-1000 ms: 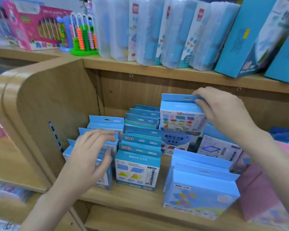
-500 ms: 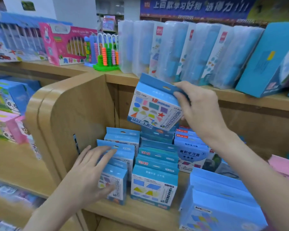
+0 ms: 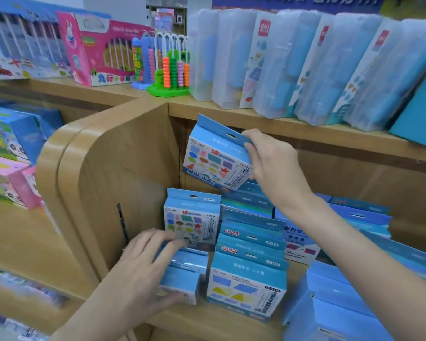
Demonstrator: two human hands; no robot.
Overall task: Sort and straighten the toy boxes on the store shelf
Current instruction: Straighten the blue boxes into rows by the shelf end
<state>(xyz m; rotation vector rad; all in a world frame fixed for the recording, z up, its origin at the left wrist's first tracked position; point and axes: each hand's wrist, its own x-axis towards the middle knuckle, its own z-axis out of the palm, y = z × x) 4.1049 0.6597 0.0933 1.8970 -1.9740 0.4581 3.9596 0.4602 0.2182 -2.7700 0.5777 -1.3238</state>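
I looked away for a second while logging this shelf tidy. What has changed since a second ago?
The right hand has lifted the shapes box off the back stack, up and leftward; it now hangs tilted above the matching box in the left row. Its grip on the box top is unchanged. The left hand stays on the front boxes of that row. The middle row stands as before.

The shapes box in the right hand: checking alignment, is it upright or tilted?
Tilted. The shapes box hangs in the right hand, top tab leaning left, clear of the stacks.
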